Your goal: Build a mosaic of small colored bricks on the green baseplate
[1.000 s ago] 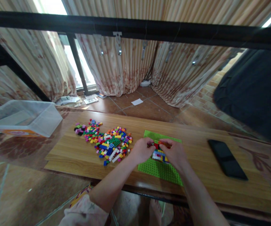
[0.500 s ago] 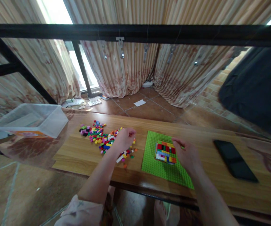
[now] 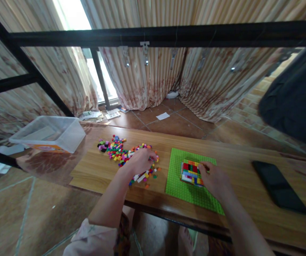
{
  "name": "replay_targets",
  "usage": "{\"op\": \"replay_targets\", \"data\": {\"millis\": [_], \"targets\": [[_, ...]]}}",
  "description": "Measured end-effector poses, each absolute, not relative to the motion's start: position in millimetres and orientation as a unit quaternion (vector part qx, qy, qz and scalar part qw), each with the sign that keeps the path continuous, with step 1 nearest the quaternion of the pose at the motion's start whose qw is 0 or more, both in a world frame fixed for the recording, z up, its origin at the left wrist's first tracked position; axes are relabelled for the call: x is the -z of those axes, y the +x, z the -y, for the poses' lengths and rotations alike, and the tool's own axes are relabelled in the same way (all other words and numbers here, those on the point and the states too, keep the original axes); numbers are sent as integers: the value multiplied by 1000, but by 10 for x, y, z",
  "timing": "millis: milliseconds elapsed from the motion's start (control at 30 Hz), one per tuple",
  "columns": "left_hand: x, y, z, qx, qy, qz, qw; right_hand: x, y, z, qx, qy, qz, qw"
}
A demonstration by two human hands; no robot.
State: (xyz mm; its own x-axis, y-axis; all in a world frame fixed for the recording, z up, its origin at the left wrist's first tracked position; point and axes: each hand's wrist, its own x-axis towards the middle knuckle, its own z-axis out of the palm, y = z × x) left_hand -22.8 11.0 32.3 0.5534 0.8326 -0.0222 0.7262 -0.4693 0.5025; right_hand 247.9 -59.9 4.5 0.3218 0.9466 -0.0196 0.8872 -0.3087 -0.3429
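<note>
My left hand (image 3: 141,160) hovers low over a loose pile of toy bricks (image 3: 117,152), its fingers curled down. Whatever may be between its fingertips is hidden. A small block of joined toy bricks (image 3: 190,172), with red, blue, white, yellow and orange on top, is over the middle of a green studded baseplate (image 3: 174,185). My right hand (image 3: 213,177) is at the right edge of this block, thumb and fingers bent together against it. I cannot make out whether a loose brick is in its fingertips.
A clear plastic box (image 3: 62,137) with an orange label stands at the table's left end. To the right lies a black phone (image 3: 279,186) on the wooden tabletop (image 3: 94,177). A black metal bar (image 3: 163,37) crosses beyond the table, before striped curtains (image 3: 142,78).
The whole view has shifted, so things appear farther right. My left hand has lowered slightly, its fingertips now pointing down at the pile. My right hand stays beside the block.
</note>
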Motion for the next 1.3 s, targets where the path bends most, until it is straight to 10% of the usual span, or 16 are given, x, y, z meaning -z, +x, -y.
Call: {"op": "replay_targets", "data": {"millis": [1300], "targets": [[-237,676,194,-193,891,-373,172,-202,2263,595,-132,-791,574,165]]}}
